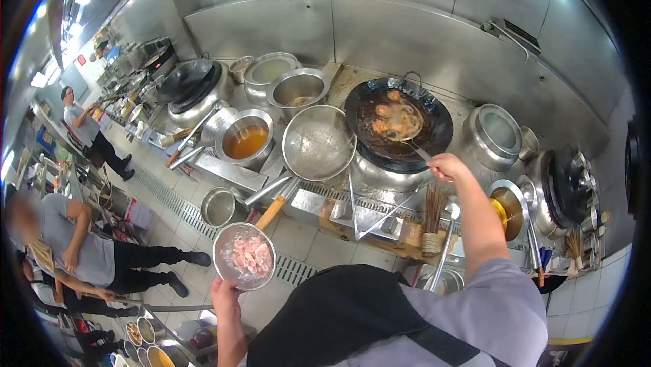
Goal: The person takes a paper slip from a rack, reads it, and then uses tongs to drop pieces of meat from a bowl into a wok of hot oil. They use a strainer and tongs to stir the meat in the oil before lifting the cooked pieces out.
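My left hand [226, 299] grips the rim of a metal bowl [219, 258] at the lower left, with pale pink raw meat pieces [249, 256] in it. At the right, the fingers of my right hand [444, 166] are closed round the handle of a metal skimmer [419, 151]. The skimmer reaches into a black wok [437, 126] on the stove. Browned pieces [388, 123] lie in bubbling dark oil there. Just left of the wok rests a wide perforated strainer [319, 142].
Pots stand behind the strainer, and a pot of orange liquid [247, 142] is to its left. A bamboo brush [432, 221] and a ladle [447, 238] lie near my right forearm. A bowl of yellow oil [510, 210] is farther right. Other people [85, 238] stand at the left.
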Action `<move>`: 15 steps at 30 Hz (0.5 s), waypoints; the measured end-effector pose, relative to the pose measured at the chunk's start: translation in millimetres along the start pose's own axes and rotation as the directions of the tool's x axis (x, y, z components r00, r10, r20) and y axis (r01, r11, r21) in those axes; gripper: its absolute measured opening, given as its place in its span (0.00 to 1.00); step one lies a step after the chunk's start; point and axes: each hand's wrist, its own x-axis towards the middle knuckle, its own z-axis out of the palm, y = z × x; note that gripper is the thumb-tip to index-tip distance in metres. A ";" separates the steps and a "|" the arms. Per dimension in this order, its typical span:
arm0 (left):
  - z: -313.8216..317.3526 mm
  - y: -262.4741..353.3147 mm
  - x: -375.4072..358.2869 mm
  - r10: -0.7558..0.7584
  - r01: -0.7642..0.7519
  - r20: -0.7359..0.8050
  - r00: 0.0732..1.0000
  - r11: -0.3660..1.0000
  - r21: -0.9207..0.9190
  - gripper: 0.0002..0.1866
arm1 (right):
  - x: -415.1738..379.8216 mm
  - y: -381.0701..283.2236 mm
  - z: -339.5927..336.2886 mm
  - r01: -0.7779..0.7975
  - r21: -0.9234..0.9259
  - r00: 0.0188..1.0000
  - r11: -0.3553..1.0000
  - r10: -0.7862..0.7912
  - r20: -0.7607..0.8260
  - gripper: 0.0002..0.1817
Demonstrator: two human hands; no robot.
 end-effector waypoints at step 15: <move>8.4 4.8 -11.9 0.003 -0.003 0.029 1.000 1.000 0.026 0.14 | -42.8 49.9 14.4 0.185 0.090 0.978 0.979 -0.175 -0.114 0.07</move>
